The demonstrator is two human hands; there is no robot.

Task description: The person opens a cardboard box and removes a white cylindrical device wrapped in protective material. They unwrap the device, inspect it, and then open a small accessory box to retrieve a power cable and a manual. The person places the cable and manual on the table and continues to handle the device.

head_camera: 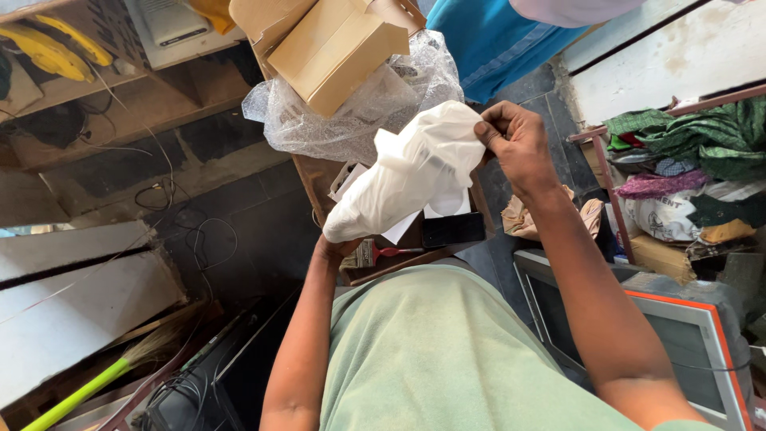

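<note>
White plastic-wrapped bundle (407,179) sat lifted between both hands above a small, crowded wooden tabletop (319,179), tilted from lower left up to upper right. Behind it lay a crumpled sheet of bubble wrap (319,120) with an open cardboard box (335,48) resting on top, close enough to crowd the bundle's upper end. Under the bundle were white papers (347,179), a dark flat device (453,229) and a paintbrush with a red handle (375,253) (all partly hidden by the wrap). A green-handled broom (96,383) lay on the floor, well apart. The left hand (335,247) was mostly hidden beneath the bundle's lower end, apparently cupping it; how far it was open I could not tell. The right hand (515,144) had its fingers closed, pinching the wrap's upper edge.
</note>
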